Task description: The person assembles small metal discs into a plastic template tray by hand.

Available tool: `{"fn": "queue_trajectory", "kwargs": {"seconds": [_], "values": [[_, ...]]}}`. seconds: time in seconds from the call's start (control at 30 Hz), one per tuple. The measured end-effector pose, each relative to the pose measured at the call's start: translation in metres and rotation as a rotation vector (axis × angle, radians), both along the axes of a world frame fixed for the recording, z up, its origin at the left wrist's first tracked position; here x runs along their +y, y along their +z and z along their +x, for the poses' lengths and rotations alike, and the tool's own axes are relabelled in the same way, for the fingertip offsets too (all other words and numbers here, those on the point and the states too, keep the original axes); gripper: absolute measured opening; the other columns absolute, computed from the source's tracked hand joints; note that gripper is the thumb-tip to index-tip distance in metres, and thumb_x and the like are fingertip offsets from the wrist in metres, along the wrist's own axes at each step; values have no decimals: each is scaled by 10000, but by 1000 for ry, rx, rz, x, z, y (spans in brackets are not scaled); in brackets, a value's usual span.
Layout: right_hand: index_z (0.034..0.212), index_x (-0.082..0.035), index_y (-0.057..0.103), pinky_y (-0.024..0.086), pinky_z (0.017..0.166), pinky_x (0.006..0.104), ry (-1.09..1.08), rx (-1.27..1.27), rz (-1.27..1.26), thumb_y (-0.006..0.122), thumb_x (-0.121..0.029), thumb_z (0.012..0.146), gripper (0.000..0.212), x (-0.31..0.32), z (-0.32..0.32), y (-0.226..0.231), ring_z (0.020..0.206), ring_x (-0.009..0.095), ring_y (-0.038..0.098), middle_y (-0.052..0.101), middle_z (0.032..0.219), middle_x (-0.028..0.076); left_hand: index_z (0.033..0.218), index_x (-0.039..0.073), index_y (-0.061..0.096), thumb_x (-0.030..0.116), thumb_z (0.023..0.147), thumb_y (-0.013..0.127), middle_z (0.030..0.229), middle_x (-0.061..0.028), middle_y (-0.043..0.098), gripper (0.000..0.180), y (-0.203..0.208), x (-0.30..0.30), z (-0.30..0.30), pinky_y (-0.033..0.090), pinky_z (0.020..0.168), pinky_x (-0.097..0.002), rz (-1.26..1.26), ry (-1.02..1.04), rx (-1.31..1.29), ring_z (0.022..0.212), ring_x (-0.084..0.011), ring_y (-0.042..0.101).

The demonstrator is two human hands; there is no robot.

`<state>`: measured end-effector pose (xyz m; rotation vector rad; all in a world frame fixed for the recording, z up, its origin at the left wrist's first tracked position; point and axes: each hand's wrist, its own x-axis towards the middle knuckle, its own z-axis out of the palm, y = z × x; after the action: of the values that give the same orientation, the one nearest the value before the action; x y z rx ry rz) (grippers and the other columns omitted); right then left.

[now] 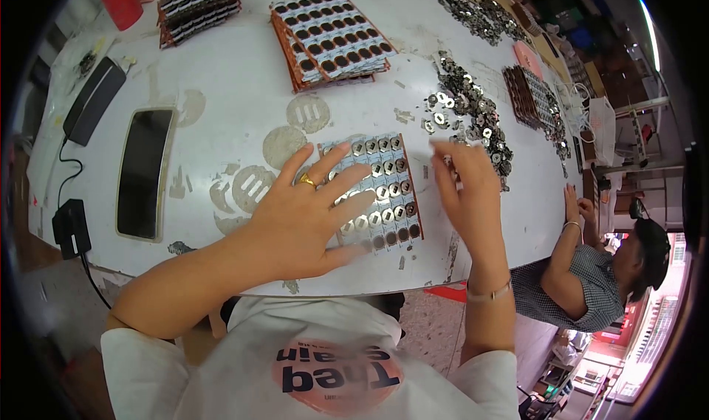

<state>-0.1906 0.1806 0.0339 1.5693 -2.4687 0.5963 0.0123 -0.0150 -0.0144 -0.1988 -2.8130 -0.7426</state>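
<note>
Far left on the white worktop: a small black adapter block at the near edge, its cable running up toward a flat dark case. Just right of these lies a phone, screen dark, long side pointing away from me.

Centre: my left hand lies palm-down with fingers spread apart, a gold ring on one finger. It rests on the left part of a slotted tray, pressing it flat; it grips nothing. The tray sits near the front edge of the worktop, its grid of pockets mostly filled with small metal rings; the nearest row looks dark, contents unclear.

Just right of the tray: my right hand is raised on edge, fingers bent together near the tray's upper right corner. Whether a part is pinched in the fingertips I cannot tell. A thin bracelet circles that wrist.

Behind, farther from me: two stacks of filled trays, one at the top left, one at the top centre. To the right, a loose heap of metal rings spreads along the worktop, well within reach of my right hand.

Far right: another person in a checked shirt, one hand on the worktop edge.
</note>
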Motion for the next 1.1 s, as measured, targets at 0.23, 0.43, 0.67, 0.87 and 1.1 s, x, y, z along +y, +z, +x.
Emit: {"fn": "queue_trajectory", "kwargs": {"seconds": [0.23,0.43,0.67,0.87,1.1], "values": [[1250,-57,726,561,889,404,57,177,103,711,20,928,332,-27,-48,-31,991,326,671,751,1083,114,1404,147,680,538,916,751,1603,-108,513,629,-9,-1,-1,168,1289,-627,-2,33,-10,1591,-384,325],[1259,28,710,615,784,285,-209,-1024,-364,702,-31,1032,235,-5,-24,-26,924,145,749,763,1109,80,1395,151,684,556,894,778,1602,-115,513,651,-7,-3,-3,161,1289,-637,10,7,-8,1596,-368,321],[1279,16,701,618,813,272,-195,-1567,-494,711,-47,1035,252,11,-2,-28,919,154,750,767,1113,106,1342,121,698,311,915,833,1423,-102,652,486,0,0,-5,389,1170,-536,207,-10,159,1355,-323,586],[1340,4,685,632,837,285,-61,-1526,-328,690,-18,1033,307,-5,40,-14,1006,158,755,759,1071,85,1275,25,703,160,975,798,1168,-86,758,342,9,-4,-13,568,851,-329,624,58,85,1001,-197,712],[1298,-11,721,631,844,273,65,-1342,-298,706,-6,1023,275,-13,57,-10,1022,150,746,694,1158,54,1194,-5,690,84,1079,671,1083,-48,755,147,6,-7,-12,574,855,-240,1310,52,-309,967,-81,709]]}}
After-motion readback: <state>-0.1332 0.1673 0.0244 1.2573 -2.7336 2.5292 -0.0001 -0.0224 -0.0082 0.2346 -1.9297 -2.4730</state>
